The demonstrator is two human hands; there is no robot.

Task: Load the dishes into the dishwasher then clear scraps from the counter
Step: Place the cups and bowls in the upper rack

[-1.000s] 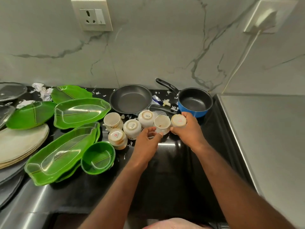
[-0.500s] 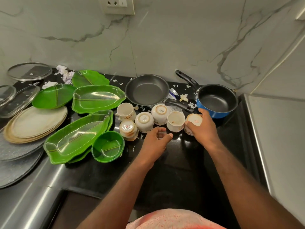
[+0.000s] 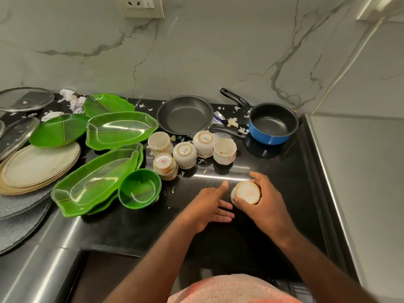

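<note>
Right grip (image 3: 264, 207) is curled round a little white cup (image 3: 246, 192), thumb on the near wall and fingers over the far wall. Its bottom ring faces up at me, so I can't see what's inside. It's low over the black worktop (image 3: 290, 178), about the middle, and I honestly can't tell if it's lifted clear or resting. Left grip (image 3: 207, 206) is spread flat with straight fingers at 9 o'clock of the cup, holding nothing. Its thumb tip is close to the cup, but whether it's touching I can't say. My guess is this thing is light and stiff but glazed, so slick and quick to chip if it knocks something. I'd hold it round the wall, not by the rim. Five more cups (image 3: 184, 153) sit at 11 o'clock, three bottoms-up and two mouth-up. One of the mouth-up ones has a brownish smear inside and the other looks empty. The frying pan (image 3: 185, 114) further out at 11 and the blue saucepan (image 3: 271, 122) at 1 both look empty. So does the green bowl (image 3: 140, 189) at 9. White scraps (image 3: 232, 122) are littered between the pans. No dishwasher in sight.
</note>
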